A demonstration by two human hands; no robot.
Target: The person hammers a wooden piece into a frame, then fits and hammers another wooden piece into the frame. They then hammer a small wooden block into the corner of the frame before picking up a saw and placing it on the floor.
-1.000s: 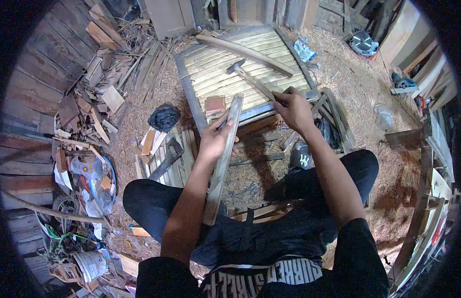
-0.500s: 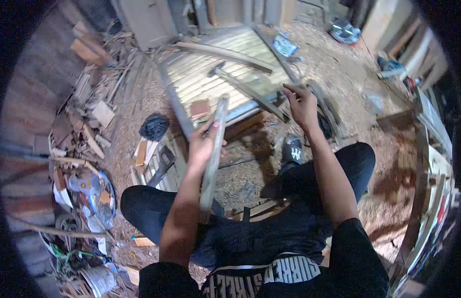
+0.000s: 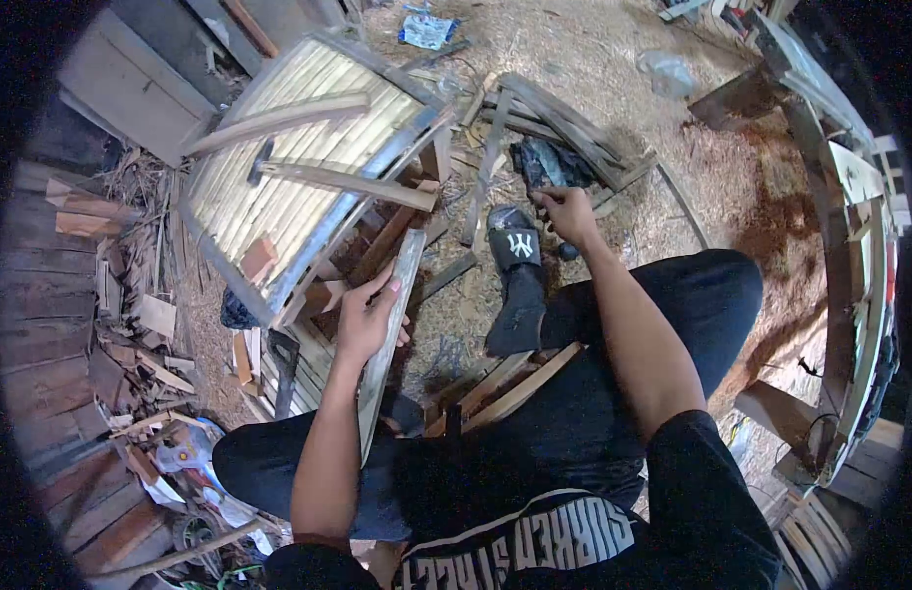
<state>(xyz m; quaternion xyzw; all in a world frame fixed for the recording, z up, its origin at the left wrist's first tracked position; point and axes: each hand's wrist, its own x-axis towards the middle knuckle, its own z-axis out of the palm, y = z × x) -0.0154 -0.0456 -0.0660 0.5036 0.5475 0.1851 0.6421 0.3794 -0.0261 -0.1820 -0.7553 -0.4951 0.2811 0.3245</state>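
Note:
My left hand [image 3: 365, 320] is wrapped round a flat, weathered wooden batten [image 3: 395, 320], which slants upright over my left thigh. My right hand [image 3: 566, 211] is pinched closed above the floor, beside a crumpled black plastic bag [image 3: 544, 162]; anything small between its fingertips cannot be made out. To the left lies a pale slatted wooden panel [image 3: 308, 128] in a grey-blue frame. On it rest a loose wooden stick [image 3: 279, 120], a longer wooden bar [image 3: 357, 185] with a dark hammer-like head [image 3: 261, 162] at its end, and a small reddish wood block [image 3: 259, 258].
My sandalled foot [image 3: 515, 241] stands below my right hand. Grey wooden strips [image 3: 564, 118] lie beyond it. Scrap wood [image 3: 146, 334] is heaped at the left wall, and a wooden frame [image 3: 820, 226] runs along the right. Wood shavings cover the floor.
The view has swung to the right and downward. My right hand has lowered towards the black bag and strips. My left hand still grips the batten.

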